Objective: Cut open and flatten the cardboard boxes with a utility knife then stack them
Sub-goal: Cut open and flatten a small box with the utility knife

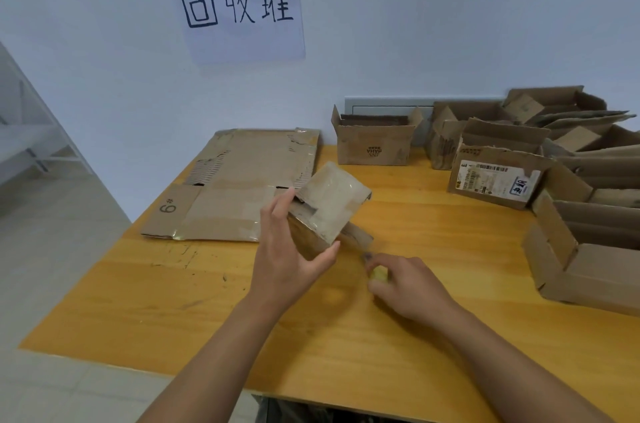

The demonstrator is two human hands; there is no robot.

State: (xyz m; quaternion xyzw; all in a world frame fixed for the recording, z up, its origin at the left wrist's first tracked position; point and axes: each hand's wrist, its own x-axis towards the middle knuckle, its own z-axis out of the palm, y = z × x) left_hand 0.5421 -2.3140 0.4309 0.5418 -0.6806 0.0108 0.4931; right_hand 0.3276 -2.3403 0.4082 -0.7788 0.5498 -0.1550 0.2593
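My left hand (287,249) grips a small taped cardboard box (329,204), tilted above the wooden table (207,301), thumb at its lower corner and fingers on its far left side. My right hand (405,284) curls round a yellow utility knife (378,273), its tip pointing toward the box's lower right flap. A flattened cardboard box (235,187) marked "6#" lies at the table's back left.
An open box (374,145) stands at the back by the wall. Several more open boxes (571,187), one with a shipping label (495,177), crowd the right side. A paper sign (239,7) hangs on the wall. The table's left edge drops to a tiled floor.
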